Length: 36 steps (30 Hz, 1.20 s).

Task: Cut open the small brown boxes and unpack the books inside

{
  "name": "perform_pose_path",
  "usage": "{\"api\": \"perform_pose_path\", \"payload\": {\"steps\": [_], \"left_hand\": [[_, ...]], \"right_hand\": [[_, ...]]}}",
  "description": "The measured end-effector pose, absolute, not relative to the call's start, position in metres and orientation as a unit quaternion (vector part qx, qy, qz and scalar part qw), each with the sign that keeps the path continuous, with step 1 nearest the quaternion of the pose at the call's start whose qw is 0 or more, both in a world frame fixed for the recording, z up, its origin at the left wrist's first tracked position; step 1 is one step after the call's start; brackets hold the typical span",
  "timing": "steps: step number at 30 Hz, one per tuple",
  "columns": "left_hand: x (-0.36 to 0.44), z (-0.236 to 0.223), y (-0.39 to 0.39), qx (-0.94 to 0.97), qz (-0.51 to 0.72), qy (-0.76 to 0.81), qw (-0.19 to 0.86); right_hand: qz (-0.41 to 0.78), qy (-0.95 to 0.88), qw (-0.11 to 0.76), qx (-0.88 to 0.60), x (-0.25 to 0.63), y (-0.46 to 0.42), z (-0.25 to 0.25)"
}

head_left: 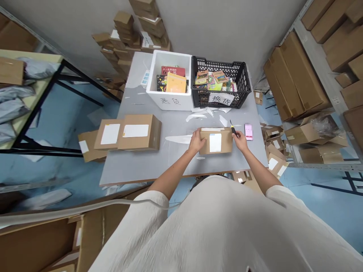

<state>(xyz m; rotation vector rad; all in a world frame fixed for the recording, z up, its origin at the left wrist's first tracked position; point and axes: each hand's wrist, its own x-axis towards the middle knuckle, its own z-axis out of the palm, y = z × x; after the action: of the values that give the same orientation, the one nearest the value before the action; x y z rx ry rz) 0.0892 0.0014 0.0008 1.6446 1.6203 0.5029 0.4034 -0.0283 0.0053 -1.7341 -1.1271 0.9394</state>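
Note:
A small brown cardboard box (227,142) with a white label lies on the grey table in front of me. My left hand (197,141) grips its left end, thumb over the top and fingers along the far edge. In my right hand (240,141), at the box's right end, is a utility knife (233,129) with a black and yellow handle, its tip pointing away from me. Whether those fingers also press on the box I cannot tell. A pink-screened phone (248,132) lies just right of that hand.
On the table (136,166), two labelled cartons (154,132) stand at the left. At the back, a white foam box (170,99) and a black plastic crate (245,88) hold books. Paper scraps (196,116) lie between. Shelving (306,41) with cartons is at the right.

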Motion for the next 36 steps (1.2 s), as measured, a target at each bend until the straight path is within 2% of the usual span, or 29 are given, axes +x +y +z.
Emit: {"api": "perform_pose_path", "payload": {"steps": [4,9,24,36], "left_hand": [[0.089,-0.005,0.000,0.648,0.204,0.621,0.391],[0.083,-0.010,0.001,0.650,0.152,0.645,0.371],[0.079,-0.021,-0.016,0.657,0.059,0.634,0.403],[0.078,0.006,-0.020,0.612,0.148,0.655,0.417]], "right_hand": [[0.393,-0.451,0.402,-0.693,0.403,-0.033,-0.005],[0.414,-0.452,0.366,-0.700,0.404,-0.042,-0.013],[0.445,-0.432,0.338,-0.708,0.400,-0.048,-0.017],[0.410,-0.433,0.405,-0.693,0.415,-0.045,0.008]]}}
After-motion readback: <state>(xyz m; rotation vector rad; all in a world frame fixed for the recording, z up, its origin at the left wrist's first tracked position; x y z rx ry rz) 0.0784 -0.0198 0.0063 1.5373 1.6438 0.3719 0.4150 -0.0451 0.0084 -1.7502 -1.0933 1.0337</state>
